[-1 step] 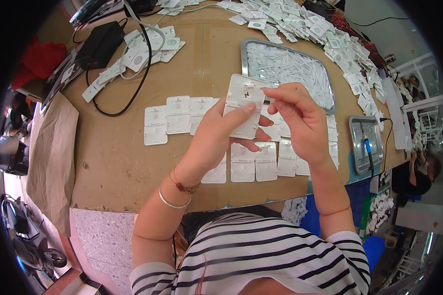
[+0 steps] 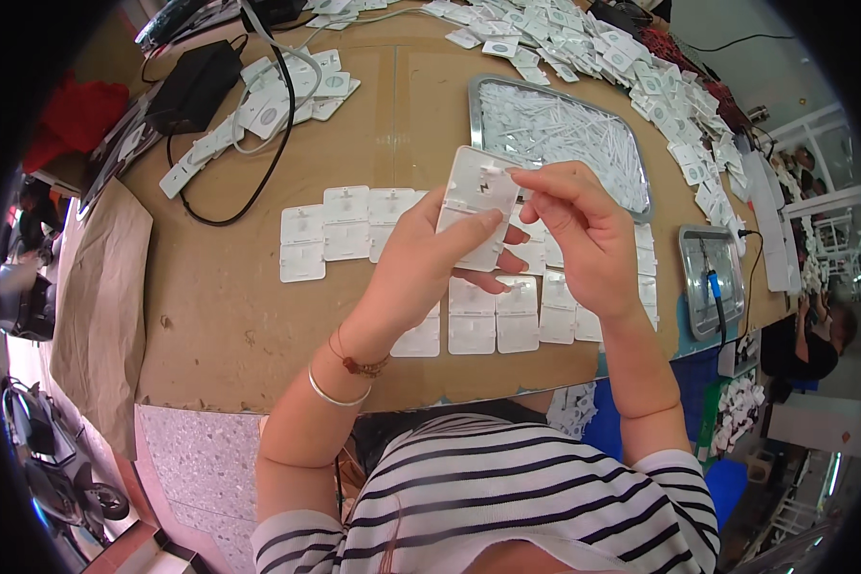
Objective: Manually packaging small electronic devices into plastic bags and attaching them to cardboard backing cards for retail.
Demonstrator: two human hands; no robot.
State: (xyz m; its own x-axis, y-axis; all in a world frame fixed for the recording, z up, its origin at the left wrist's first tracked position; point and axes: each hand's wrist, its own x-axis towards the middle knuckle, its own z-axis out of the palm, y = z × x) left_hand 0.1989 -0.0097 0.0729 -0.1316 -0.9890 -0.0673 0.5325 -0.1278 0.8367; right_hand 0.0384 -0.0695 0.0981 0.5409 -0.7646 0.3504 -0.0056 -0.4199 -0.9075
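Note:
Over the table, my left hand (image 2: 430, 249) is closed on a flat white plastic plate (image 2: 471, 201), thumb across its face and fingers behind. The plate is tilted and has a small dark zigzag mark or part near its upper end. At the plate's upper right edge are the bent fingers of my right hand (image 2: 584, 225). Its fingertips are drawn together there; anything between them is too small to make out. Beneath both hands, similar white plates (image 2: 518, 325) lie in rows on the table, partly hidden by the hands.
Behind my hands stands a metal tray (image 2: 647, 158) of thin white pieces. A smaller tray (image 2: 691, 287) at right holds a blue-handled tool (image 2: 716, 285). White plates are heaped (image 2: 545, 33) along the far edge. A black box (image 2: 196, 88) and cables lie far left on the brown tabletop (image 2: 230, 316).
The plate in my left hand has tilted slightly to the right, and my left thumb has shifted a little with it. My right hand stays at the plate's edge.

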